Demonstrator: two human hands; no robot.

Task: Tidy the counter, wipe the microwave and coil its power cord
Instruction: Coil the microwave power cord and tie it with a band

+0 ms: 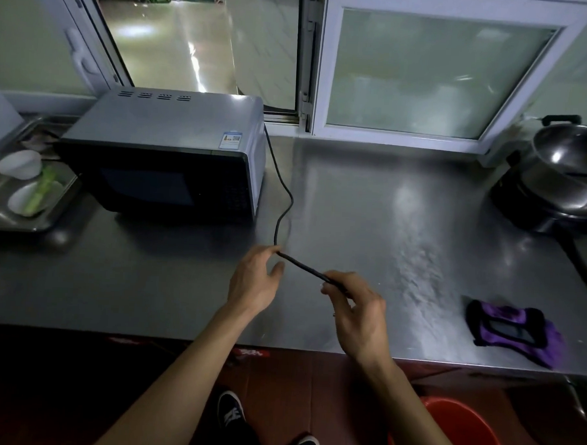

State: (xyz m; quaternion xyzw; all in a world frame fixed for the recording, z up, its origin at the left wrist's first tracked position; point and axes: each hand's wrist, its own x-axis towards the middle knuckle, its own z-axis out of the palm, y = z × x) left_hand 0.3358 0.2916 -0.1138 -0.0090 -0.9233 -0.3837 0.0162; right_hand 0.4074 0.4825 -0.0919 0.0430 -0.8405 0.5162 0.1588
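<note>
The black power cord is seen running from the right rear corner of the microwave down across the steel counter, toward six o'clock, where it is held taut between both hands just above the counter near its front edge. The cord is pinched by the fingertips of the left hand, the other fingers being loosely spread; it is gripped more tightly by the right hand, whose fingers are curled around it. The microwave is set at ten o'clock from the hands, its door shut. A metal tray with white bowls is placed at its nine o'clock. A purple cloth is laid at three o'clock from the hands, and a steel pot stands at two o'clock.
</note>
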